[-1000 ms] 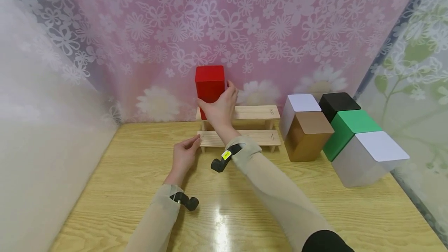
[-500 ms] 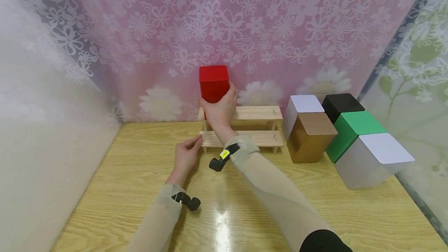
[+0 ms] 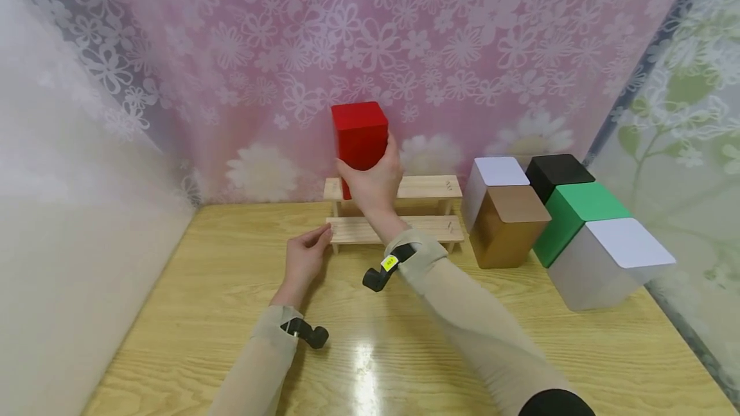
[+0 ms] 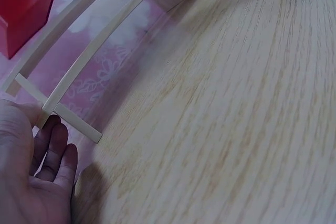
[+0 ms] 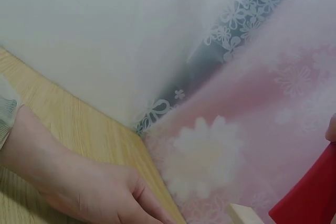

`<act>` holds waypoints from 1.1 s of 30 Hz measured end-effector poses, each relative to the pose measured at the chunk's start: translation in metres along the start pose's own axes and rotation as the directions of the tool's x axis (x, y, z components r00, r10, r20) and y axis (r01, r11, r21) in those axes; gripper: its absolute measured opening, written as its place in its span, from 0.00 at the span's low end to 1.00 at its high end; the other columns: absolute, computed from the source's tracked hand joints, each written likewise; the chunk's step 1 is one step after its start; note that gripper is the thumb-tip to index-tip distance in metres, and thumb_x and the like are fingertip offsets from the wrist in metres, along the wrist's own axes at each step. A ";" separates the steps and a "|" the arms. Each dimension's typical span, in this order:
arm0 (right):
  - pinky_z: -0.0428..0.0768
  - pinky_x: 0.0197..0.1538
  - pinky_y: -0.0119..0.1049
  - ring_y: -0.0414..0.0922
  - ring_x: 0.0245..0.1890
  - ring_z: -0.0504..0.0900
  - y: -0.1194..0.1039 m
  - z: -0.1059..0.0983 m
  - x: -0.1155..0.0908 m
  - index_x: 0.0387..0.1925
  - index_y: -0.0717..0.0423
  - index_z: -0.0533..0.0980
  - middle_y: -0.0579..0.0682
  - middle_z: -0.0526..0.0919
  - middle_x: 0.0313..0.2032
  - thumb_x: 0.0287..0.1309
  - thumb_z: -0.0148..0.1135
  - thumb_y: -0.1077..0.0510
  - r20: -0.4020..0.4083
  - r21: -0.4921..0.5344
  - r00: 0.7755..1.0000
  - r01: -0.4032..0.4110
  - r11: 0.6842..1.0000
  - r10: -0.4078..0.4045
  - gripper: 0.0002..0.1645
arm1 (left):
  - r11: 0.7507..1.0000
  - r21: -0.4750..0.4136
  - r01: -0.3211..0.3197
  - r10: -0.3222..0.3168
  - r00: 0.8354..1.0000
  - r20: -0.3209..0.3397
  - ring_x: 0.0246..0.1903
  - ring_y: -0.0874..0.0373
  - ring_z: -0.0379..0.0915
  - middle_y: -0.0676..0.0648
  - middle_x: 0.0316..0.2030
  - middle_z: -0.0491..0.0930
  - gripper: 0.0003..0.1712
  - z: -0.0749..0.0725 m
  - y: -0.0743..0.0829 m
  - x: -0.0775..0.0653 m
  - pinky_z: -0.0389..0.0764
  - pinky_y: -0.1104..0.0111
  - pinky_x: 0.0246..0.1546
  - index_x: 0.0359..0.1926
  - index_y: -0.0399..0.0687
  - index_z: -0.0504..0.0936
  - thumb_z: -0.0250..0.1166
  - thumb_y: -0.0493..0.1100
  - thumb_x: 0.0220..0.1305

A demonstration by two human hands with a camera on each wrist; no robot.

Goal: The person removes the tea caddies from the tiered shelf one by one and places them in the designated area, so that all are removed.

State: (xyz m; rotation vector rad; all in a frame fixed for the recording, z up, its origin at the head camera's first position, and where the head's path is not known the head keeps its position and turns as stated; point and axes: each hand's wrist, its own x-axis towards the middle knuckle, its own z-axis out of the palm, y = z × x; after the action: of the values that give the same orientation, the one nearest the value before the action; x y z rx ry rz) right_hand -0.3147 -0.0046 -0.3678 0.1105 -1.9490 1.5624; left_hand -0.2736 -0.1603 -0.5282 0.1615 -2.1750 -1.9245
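A two-tier wooden stand (image 3: 428, 186) stands against the curtain at the back of the table. My right hand (image 3: 377, 188) grips a tall red box (image 3: 361, 146) over the left part of the upper tier, thumb on its left side and fingers on its right. Whether the box's base touches the tier is hidden behind the hand. My left hand (image 3: 303, 259) pinches the left end of the lower tier, thumb above and fingers below, as the left wrist view shows. In the right wrist view only a corner of the red box (image 5: 310, 195) appears.
To the right of the stand are several boxes: a white one (image 3: 502, 172), a brown one (image 3: 511, 230), a black one (image 3: 557, 169), a green one (image 3: 592, 201) and a larger white one (image 3: 613, 262). Curtains (image 3: 381, 50) surround the wooden table (image 3: 231, 287).
My right hand has shifted the red box a little to the right along the upper tier, and the box has turned slightly. My left hand stays on the lower tier's end.
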 end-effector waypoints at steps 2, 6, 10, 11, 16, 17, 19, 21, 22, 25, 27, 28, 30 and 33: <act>0.81 0.60 0.42 0.45 0.60 0.78 -0.003 -0.007 0.000 0.72 0.53 0.68 0.47 0.81 0.61 0.49 0.84 0.54 0.013 0.018 1.000 0.007 1.000 -0.007 0.51 | 1.000 -0.001 0.011 -0.011 1.000 0.003 0.53 0.53 0.84 0.44 0.53 0.88 0.15 -0.001 -0.001 -0.001 0.85 0.72 0.46 0.55 0.41 0.90 0.72 0.42 0.73; 0.82 0.57 0.41 0.44 0.58 0.79 -0.009 -0.021 0.000 0.70 0.53 0.69 0.46 0.82 0.59 0.49 0.85 0.54 0.042 0.045 0.999 0.020 0.999 -0.022 0.49 | 1.000 -0.011 0.017 -0.017 1.000 -0.001 0.53 0.53 0.84 0.43 0.54 0.88 0.15 -0.003 -0.003 -0.002 0.85 0.72 0.46 0.56 0.41 0.90 0.71 0.42 0.73; 0.83 0.56 0.41 0.44 0.58 0.79 -0.019 -0.037 0.000 0.70 0.53 0.69 0.45 0.82 0.59 0.50 0.84 0.53 0.069 0.066 0.997 0.021 0.998 -0.025 0.49 | 1.000 -0.025 0.011 -0.011 1.000 -0.004 0.53 0.53 0.84 0.41 0.53 0.88 0.15 -0.004 -0.004 -0.002 0.85 0.72 0.46 0.56 0.39 0.89 0.71 0.41 0.73; 0.83 0.56 0.41 0.44 0.58 0.79 -0.022 -0.041 0.000 0.70 0.53 0.69 0.45 0.82 0.59 0.50 0.84 0.53 0.076 0.070 0.997 0.019 0.997 -0.025 0.49 | 1.000 -0.027 0.013 -0.013 1.000 -0.003 0.53 0.53 0.84 0.41 0.53 0.88 0.15 -0.004 -0.003 -0.002 0.85 0.72 0.46 0.56 0.39 0.89 0.71 0.41 0.73; 0.83 0.57 0.40 0.43 0.59 0.78 -0.033 -0.064 0.000 0.70 0.51 0.69 0.43 0.81 0.59 0.51 0.84 0.53 0.104 0.078 0.994 0.028 0.997 -0.036 0.47 | 1.000 -0.018 0.015 -0.015 1.000 -0.014 0.53 0.53 0.84 0.42 0.52 0.88 0.14 -0.004 -0.004 -0.003 0.84 0.73 0.47 0.55 0.39 0.90 0.72 0.41 0.73; 0.83 0.57 0.40 0.42 0.59 0.78 -0.035 -0.069 0.000 0.70 0.50 0.69 0.42 0.81 0.60 0.52 0.84 0.54 0.109 0.080 0.993 0.030 0.996 -0.038 0.47 | 1.000 -0.013 0.011 -0.012 1.000 -0.016 0.53 0.54 0.84 0.43 0.52 0.88 0.14 -0.003 -0.004 -0.003 0.84 0.73 0.47 0.55 0.40 0.90 0.72 0.41 0.73; 0.83 0.57 0.41 0.42 0.59 0.78 -0.037 -0.080 0.001 0.69 0.50 0.70 0.42 0.81 0.60 0.52 0.84 0.54 0.113 0.087 0.993 0.036 0.996 -0.046 0.46 | 1.000 -0.005 0.006 -0.006 1.000 -0.017 0.53 0.54 0.84 0.43 0.52 0.88 0.14 -0.003 -0.005 -0.003 0.84 0.74 0.46 0.54 0.40 0.90 0.72 0.41 0.73; 0.84 0.57 0.42 0.42 0.59 0.78 -0.038 -0.090 0.002 0.69 0.49 0.70 0.42 0.81 0.59 0.52 0.84 0.54 0.113 0.097 0.992 0.043 0.994 -0.054 0.46 | 1.000 -0.001 0.002 -0.002 1.000 -0.013 0.53 0.54 0.84 0.43 0.52 0.88 0.14 -0.003 -0.005 -0.002 0.84 0.75 0.46 0.55 0.40 0.90 0.72 0.41 0.73; 0.84 0.57 0.42 0.42 0.59 0.78 -0.038 -0.095 0.003 0.69 0.50 0.71 0.42 0.81 0.59 0.52 0.84 0.54 0.107 0.103 0.992 0.051 0.993 -0.062 0.45 | 1.000 -0.003 0.002 -0.002 1.000 -0.009 0.53 0.54 0.83 0.42 0.52 0.88 0.15 -0.003 -0.005 -0.002 0.84 0.75 0.46 0.55 0.39 0.90 0.72 0.41 0.73; 0.84 0.57 0.45 0.43 0.59 0.78 -0.040 -0.110 0.005 0.69 0.50 0.71 0.43 0.82 0.59 0.52 0.84 0.56 0.089 0.104 0.993 0.072 0.992 -0.082 0.45 | 1.000 -0.015 -0.001 0.001 1.000 0.004 0.52 0.53 0.84 0.40 0.53 0.87 0.15 -0.002 -0.003 -0.001 0.84 0.74 0.45 0.56 0.39 0.89 0.71 0.41 0.73; 0.84 0.58 0.46 0.44 0.59 0.79 -0.044 -0.121 0.005 0.69 0.53 0.71 0.46 0.82 0.60 0.52 0.84 0.58 0.070 0.079 0.993 0.085 0.993 -0.091 0.45 | 1.000 -0.017 -0.004 0.004 1.000 0.010 0.52 0.53 0.84 0.40 0.53 0.87 0.15 -0.002 -0.001 -0.002 0.85 0.73 0.45 0.56 0.39 0.89 0.71 0.41 0.73; 0.84 0.59 0.47 0.45 0.60 0.79 -0.048 -0.126 0.004 0.70 0.55 0.71 0.48 0.82 0.60 0.52 0.83 0.60 0.063 0.075 0.993 0.091 0.993 -0.096 0.45 | 1.000 -0.016 -0.004 0.004 1.000 0.012 0.51 0.53 0.84 0.40 0.53 0.87 0.14 -0.002 0.000 -0.002 0.85 0.72 0.45 0.55 0.39 0.90 0.71 0.40 0.73; 0.83 0.60 0.49 0.47 0.60 0.78 -0.057 -0.137 0.001 0.70 0.59 0.70 0.52 0.82 0.61 0.52 0.82 0.63 0.051 0.061 0.992 0.109 0.992 -0.112 0.45 | 1.000 -0.015 -0.001 0.001 1.000 0.015 0.51 0.53 0.84 0.40 0.53 0.88 0.14 -0.001 0.002 -0.002 0.85 0.72 0.45 0.56 0.39 0.90 0.71 0.40 0.74; 0.82 0.61 0.50 0.50 0.61 0.78 -0.068 -0.153 -0.002 0.69 0.63 0.70 0.56 0.81 0.61 0.53 0.79 0.67 0.039 0.062 0.991 0.126 0.990 -0.129 0.43 | 1.000 -0.015 0.004 -0.003 1.000 0.020 0.51 0.53 0.84 0.40 0.53 0.87 0.15 -0.001 0.003 -0.002 0.85 0.73 0.45 0.56 0.39 0.89 0.70 0.41 0.74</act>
State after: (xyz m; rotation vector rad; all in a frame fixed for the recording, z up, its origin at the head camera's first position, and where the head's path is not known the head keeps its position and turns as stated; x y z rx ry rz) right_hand -0.2198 0.1134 -0.2959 0.2908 -1.8894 1.5457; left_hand -0.2713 -0.1601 -0.5258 0.1438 -2.1735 -1.9526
